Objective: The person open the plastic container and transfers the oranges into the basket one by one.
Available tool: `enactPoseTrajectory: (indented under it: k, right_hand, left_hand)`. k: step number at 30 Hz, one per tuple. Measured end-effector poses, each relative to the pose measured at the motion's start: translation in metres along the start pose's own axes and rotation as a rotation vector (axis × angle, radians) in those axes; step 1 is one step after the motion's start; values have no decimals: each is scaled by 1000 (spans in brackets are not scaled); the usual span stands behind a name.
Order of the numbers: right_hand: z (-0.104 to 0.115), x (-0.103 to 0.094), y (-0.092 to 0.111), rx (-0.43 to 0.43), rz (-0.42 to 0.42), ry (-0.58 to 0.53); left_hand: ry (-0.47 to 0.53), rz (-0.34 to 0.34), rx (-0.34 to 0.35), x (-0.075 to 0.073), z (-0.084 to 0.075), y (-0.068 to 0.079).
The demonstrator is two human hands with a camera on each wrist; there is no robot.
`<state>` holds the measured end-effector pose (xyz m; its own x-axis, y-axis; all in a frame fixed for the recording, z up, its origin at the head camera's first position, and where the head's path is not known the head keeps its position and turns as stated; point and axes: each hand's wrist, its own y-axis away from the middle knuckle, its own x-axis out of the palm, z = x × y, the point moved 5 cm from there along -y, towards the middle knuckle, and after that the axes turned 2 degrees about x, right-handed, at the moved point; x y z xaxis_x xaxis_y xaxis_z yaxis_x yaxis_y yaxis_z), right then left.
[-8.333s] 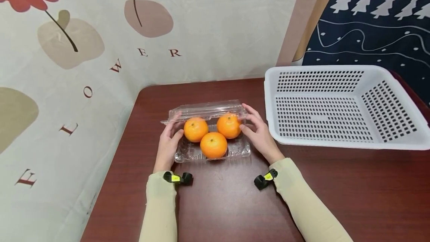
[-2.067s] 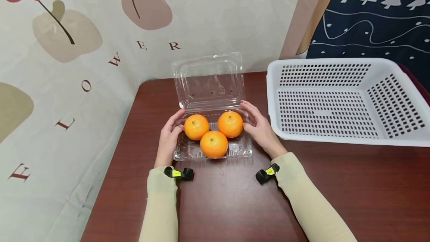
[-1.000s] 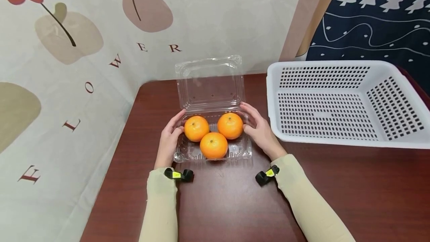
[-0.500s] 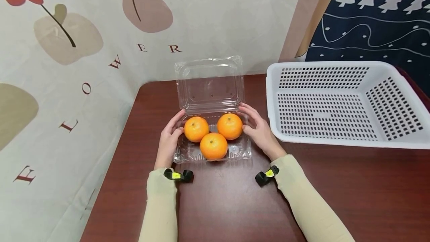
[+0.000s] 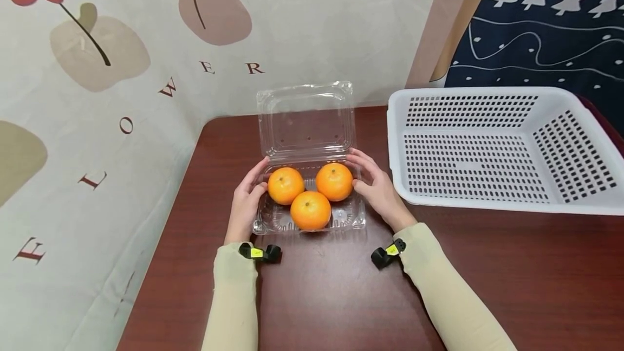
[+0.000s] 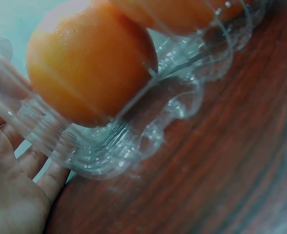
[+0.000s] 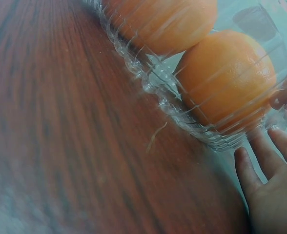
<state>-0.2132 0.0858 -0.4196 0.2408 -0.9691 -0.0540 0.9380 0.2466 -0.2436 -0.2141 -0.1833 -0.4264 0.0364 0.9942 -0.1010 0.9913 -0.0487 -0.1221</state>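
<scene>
Three oranges [image 5: 310, 210] with small stem ends sit in a clear plastic clamshell container [image 5: 348, 218] on the table. Its lid [image 5: 307, 123] stands up at the back, leaning away. My left hand [image 5: 244, 205] holds the left wall, thumb at the rim beside the left orange [image 5: 286, 186]. On the opposite wall my right hand [image 5: 382, 194] does likewise, its thumb close to the right orange [image 5: 334, 182]. Both wrist views show fingers outside the clear wall; in the right wrist view the thumb [image 7: 284, 95] shows near an orange [image 7: 226, 80].
A white perforated plastic basket [image 5: 475, 203] stands to the right on the dark red wooden table [image 5: 317, 297]. Behind the table hangs a pale printed cloth [image 5: 312, 26], with a navy tree-patterned cloth [image 5: 546, 42] at the right. Each wrist wears a small black camera [image 5: 273, 253].
Eight seconds ago the lid was low over the back of the oranges, with fingers of both hands at it. Now it stands raised. Over the last two seconds the hands and oranges barely differ.
</scene>
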Motion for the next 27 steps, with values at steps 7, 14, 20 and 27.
enactPoseTrajectory:
  k: [7,14,20,27]
  right_hand:
    - [-1,0,-1,-21,13,-32]
    - [0,0,-1,-26,5,-14]
    - [0,-1,0,-3,1,-7]
    - [0,-1,0,16,-3,-7]
  left_hand:
    - [8,-11,-7,-1,1,-1]
    - [19,-12,3,-1,1,0]
    - [27,-14,10,-1,1,-1]
    - [22,-9,19,0,2,-2]
